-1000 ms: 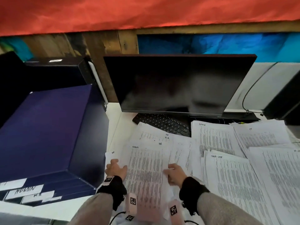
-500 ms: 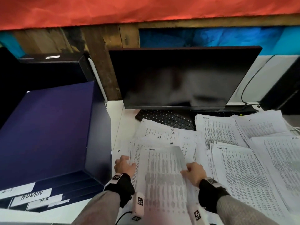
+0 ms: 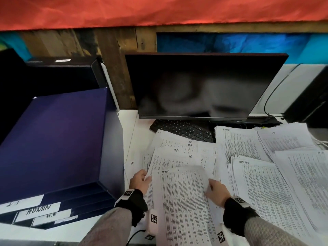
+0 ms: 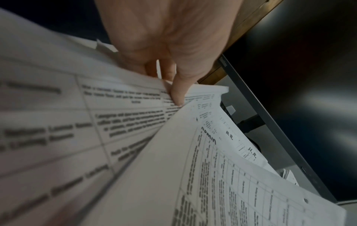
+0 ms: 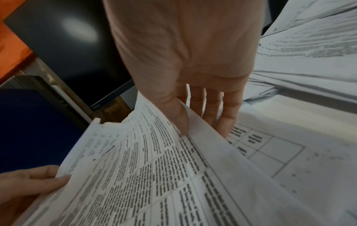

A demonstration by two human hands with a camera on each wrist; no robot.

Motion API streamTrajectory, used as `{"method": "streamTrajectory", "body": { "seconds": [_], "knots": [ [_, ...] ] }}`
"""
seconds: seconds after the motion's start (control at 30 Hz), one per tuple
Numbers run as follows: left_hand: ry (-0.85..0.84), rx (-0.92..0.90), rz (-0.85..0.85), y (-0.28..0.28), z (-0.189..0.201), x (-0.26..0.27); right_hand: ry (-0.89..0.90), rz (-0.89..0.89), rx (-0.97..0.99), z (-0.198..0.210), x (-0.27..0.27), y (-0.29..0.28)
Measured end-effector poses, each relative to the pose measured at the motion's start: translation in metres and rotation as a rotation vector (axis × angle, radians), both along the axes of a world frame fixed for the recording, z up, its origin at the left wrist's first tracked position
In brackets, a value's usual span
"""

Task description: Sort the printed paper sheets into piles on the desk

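Both hands hold up a printed sheet marked ADMIN (image 3: 182,201) near the desk's front edge. My left hand (image 3: 144,177) pinches its left edge, thumb (image 4: 177,93) on top. My right hand (image 3: 210,186) pinches its right edge, with the thumb (image 5: 181,120) on the print and the fingers underneath. The sheet (image 5: 146,175) bows upward between the hands. Under it lie fanned sheets marked H.R. (image 3: 186,150). To the right lie a pile headed TASK LIST (image 3: 262,185), a pile marked ADMIN (image 3: 237,144) and one marked IT (image 3: 284,137).
A dark blue drawer box (image 3: 58,142) with labels IT, ADMIN and H.R. stands at the left, close to my left hand. Behind the papers are a black keyboard (image 3: 182,128) and a dark monitor (image 3: 204,86). A black case (image 3: 312,103) and a cable stand at the far right.
The ADMIN sheet has come up off the fanned pile and now bows between my hands. My right hand has shifted rightward to the sheet's right edge.
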State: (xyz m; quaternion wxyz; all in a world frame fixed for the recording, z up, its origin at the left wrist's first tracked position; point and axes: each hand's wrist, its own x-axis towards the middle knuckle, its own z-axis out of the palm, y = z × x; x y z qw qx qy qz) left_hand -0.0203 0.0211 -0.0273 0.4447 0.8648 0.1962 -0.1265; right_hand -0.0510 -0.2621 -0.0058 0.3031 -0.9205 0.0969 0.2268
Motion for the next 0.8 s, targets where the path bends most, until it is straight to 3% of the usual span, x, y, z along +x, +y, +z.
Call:
{"method": "streamTrajectory", "body": {
  "seconds": [0.17,0.27,0.43,0.67,0.8],
  "knots": [
    [-0.024,0.214,-0.005,0.007,-0.002,-0.002,-0.065,-0.132,0.138,0.010,0.000,0.008],
    [0.017,0.328,-0.042,0.005,-0.003,-0.006,-0.103,-0.322,0.293,0.013,0.004,0.017],
    [0.080,0.263,0.014,0.000,-0.002,-0.005,0.009,-0.515,0.399,0.004,0.021,0.026],
    [0.075,0.127,0.060,-0.002,0.000,-0.004,0.075,-0.481,0.520,-0.001,0.024,0.045],
    [-0.036,0.043,0.053,-0.006,-0.001,-0.005,0.024,-0.440,0.508,0.000,0.021,0.047]
  ]
}}
